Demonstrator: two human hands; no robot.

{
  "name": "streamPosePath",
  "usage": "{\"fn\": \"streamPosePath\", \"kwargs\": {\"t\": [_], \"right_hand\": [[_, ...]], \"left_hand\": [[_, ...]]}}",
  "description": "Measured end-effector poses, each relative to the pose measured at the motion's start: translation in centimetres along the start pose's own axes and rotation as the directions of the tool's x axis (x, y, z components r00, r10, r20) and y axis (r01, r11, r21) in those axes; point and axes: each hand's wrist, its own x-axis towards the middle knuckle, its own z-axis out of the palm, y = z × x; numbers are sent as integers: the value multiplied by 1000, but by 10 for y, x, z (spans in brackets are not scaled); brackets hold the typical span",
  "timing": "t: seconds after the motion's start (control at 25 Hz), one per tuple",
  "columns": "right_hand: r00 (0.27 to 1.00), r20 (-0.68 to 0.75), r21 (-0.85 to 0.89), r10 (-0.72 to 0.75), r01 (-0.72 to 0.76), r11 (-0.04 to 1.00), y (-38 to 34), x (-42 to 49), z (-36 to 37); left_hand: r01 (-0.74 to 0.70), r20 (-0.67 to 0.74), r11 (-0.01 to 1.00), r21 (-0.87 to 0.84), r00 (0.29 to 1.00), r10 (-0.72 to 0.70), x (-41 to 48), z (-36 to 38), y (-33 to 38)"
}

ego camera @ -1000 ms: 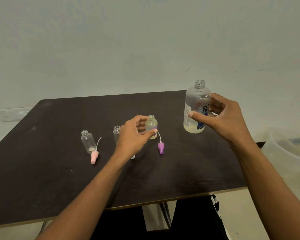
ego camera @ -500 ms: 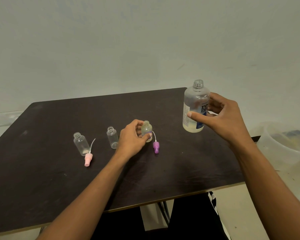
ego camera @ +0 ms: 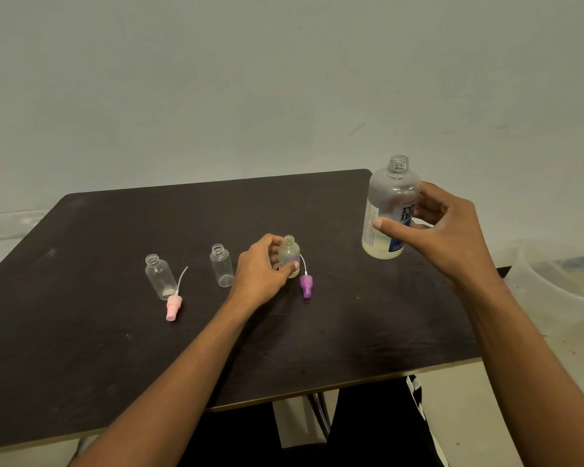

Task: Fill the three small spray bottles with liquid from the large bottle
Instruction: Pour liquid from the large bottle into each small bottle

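Observation:
Three small clear bottles stand open on the dark table (ego camera: 115, 348). The left small bottle (ego camera: 160, 278) and the middle small bottle (ego camera: 222, 266) look empty. My left hand (ego camera: 262, 269) grips the right small bottle (ego camera: 289, 254), which holds pale yellowish liquid and rests on the table. A pink spray cap (ego camera: 173, 306) lies by the left bottle, and a purple spray cap (ego camera: 306, 285) lies beside the right one. My right hand (ego camera: 442, 237) holds the uncapped large bottle (ego camera: 390, 210) upright at the table's far right, with a little pale liquid at its bottom.
A translucent plastic tub (ego camera: 553, 281) sits off the table's right side. A pale wall rises behind the table. My legs in dark clothing are under the near edge.
My left hand has shifted slightly right with the filled small bottle, so the middle bottle now shows fully. The large bottle stays upright in my right hand.

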Motion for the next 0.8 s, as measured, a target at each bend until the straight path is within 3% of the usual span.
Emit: {"fn": "streamPosePath", "kwargs": {"t": [0.2, 0.44, 0.8], "right_hand": [[1000, 8, 17, -4, 4, 1000, 1, 0, 1], [1000, 8, 58, -16, 16, 998, -1, 0, 6], [999, 41, 92, -30, 26, 995, -8, -1, 23]], "left_hand": [[-82, -22, 996, -25, 996, 82, -6, -9, 7], [-264, -223, 958, -110, 946, 235, -25, -64, 36], [-189, -268, 981, -32, 948, 174, -43, -103, 14]]}}
